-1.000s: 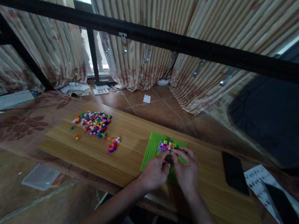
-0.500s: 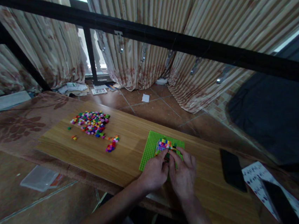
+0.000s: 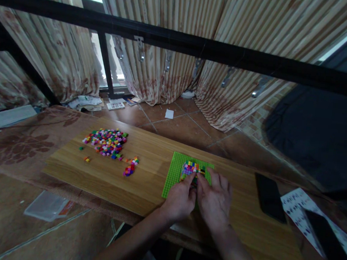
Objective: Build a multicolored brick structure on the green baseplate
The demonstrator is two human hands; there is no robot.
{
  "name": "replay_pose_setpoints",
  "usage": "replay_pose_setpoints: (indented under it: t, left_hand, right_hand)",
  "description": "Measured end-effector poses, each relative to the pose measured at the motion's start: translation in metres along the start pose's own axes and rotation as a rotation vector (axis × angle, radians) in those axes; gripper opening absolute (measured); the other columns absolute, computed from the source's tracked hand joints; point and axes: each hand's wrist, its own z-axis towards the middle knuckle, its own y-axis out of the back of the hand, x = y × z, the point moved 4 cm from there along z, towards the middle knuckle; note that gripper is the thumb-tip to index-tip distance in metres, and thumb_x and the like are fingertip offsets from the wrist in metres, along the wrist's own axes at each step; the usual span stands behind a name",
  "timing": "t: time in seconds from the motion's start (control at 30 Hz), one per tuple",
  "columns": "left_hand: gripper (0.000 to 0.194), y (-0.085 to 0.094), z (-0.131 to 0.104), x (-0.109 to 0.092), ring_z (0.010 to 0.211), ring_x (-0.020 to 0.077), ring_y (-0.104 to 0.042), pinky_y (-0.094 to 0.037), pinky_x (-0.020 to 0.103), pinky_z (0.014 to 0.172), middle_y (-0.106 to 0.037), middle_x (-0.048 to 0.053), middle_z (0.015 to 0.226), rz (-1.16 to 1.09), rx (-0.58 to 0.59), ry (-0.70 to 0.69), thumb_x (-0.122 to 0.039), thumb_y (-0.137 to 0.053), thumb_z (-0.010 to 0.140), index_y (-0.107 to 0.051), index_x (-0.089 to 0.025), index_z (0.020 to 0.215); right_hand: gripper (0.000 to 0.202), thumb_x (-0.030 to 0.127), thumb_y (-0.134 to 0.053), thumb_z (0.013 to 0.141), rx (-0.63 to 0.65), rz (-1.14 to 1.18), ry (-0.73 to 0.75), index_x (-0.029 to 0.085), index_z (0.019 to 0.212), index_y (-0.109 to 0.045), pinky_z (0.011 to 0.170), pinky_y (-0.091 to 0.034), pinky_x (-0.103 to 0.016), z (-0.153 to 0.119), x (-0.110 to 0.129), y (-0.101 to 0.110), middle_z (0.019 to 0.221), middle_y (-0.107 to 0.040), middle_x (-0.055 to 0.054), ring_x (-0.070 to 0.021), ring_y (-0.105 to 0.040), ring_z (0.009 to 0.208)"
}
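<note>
I see a long brown wooden desk (image 3: 143, 184) carrying a flat green studded plastic baseplate (image 3: 174, 167), with a heap of tiny multicoloured plastic blocks (image 3: 107, 142) well to its left. On my feed, the bare left hand (image 3: 181, 196) and bare right hand (image 3: 215, 197) bunch close together at the multicoloured block build (image 3: 190, 167) on the baseplate; whether they pinch anything, I can't tell.
</note>
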Motion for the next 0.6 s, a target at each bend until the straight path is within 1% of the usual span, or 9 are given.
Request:
replay_pose_setpoints:
  t: [0.13, 0.23, 0.3, 0.37, 0.43, 0.5, 0.6]
  left_hand:
    - [0.056, -0.002, 0.000, 0.001, 0.085, 0.0221, -0.068, -0.052, 0.033, 0.083, -0.072, 0.009, 0.099, 0.014, -0.009, -0.003, -0.017, -0.046, 0.082, -0.043, -0.018, 0.138]
    - [0.056, -0.003, 0.001, 0.001, 0.088, 0.0220, -0.067, -0.051, 0.033, 0.084, -0.072, 0.009, 0.101, 0.024, -0.025, -0.012, -0.016, -0.045, 0.082, -0.043, -0.017, 0.138]
    - [0.056, -0.004, 0.000, 0.000, 0.086, 0.0215, -0.067, -0.051, 0.033, 0.082, -0.072, 0.009, 0.099, 0.033, -0.033, -0.010, -0.017, -0.045, 0.082, -0.043, -0.018, 0.138]
    - [0.056, -0.004, -0.001, 0.001, 0.080, 0.0209, -0.067, -0.052, 0.033, 0.079, -0.072, 0.007, 0.092, 0.040, -0.035, 0.002, -0.018, -0.044, 0.083, -0.041, -0.017, 0.139]
    - [0.057, -0.003, -0.005, 0.001, 0.075, 0.0200, -0.065, -0.052, 0.032, 0.074, -0.071, 0.006, 0.086, 0.025, -0.033, 0.009, -0.019, -0.044, 0.084, -0.039, -0.016, 0.140]
    - [0.056, 0.001, -0.012, 0.003, 0.070, 0.0191, -0.064, -0.051, 0.031, 0.069, -0.070, 0.005, 0.081, -0.010, -0.036, 0.002, -0.021, -0.044, 0.085, -0.039, -0.015, 0.141]
    - [0.053, 0.012, -0.027, 0.009, 0.064, 0.0175, -0.061, -0.050, 0.029, 0.064, -0.067, 0.003, 0.075, -0.070, -0.054, -0.013, -0.026, -0.043, 0.088, -0.041, -0.015, 0.140]
  right_hand:
    - [0.023, 0.017, -0.049, 0.087, 0.029, -0.086, 0.080, 0.020, 0.098, -0.070, 0.087, -0.036, -0.047, 0.007, 0.004, 0.004, 0.123, -0.058, -0.015, -0.0337, -0.046, 0.111]
    - [0.025, 0.013, -0.049, 0.085, 0.040, -0.094, 0.115, 0.021, 0.097, -0.069, 0.087, -0.037, -0.047, 0.009, 0.007, 0.004, 0.122, -0.060, -0.014, -0.0330, -0.046, 0.111]
    - [0.026, 0.012, -0.049, 0.085, 0.041, -0.086, 0.123, 0.021, 0.099, -0.069, 0.087, -0.038, -0.046, 0.008, 0.006, 0.003, 0.120, -0.061, -0.014, -0.0323, -0.047, 0.110]
    - [0.026, 0.014, -0.049, 0.087, 0.028, -0.077, 0.122, 0.021, 0.102, -0.069, 0.087, -0.039, -0.046, 0.005, 0.003, 0.002, 0.120, -0.061, -0.014, -0.0317, -0.049, 0.108]
    - [0.027, 0.018, -0.048, 0.089, -0.024, -0.048, 0.097, 0.021, 0.106, -0.068, 0.086, -0.041, -0.046, 0.000, -0.002, 0.004, 0.121, -0.060, -0.014, -0.0304, -0.050, 0.106]
    - [0.028, 0.021, -0.047, 0.091, -0.109, 0.015, 0.051, 0.021, 0.110, -0.067, 0.086, -0.042, -0.045, -0.008, -0.005, 0.009, 0.121, -0.060, -0.013, -0.0287, -0.051, 0.104]
    - [0.027, 0.021, -0.049, 0.091, -0.216, 0.147, 0.013, 0.020, 0.112, -0.066, 0.086, -0.045, -0.044, -0.025, -0.001, 0.016, 0.117, -0.062, -0.012, -0.0257, -0.054, 0.103]
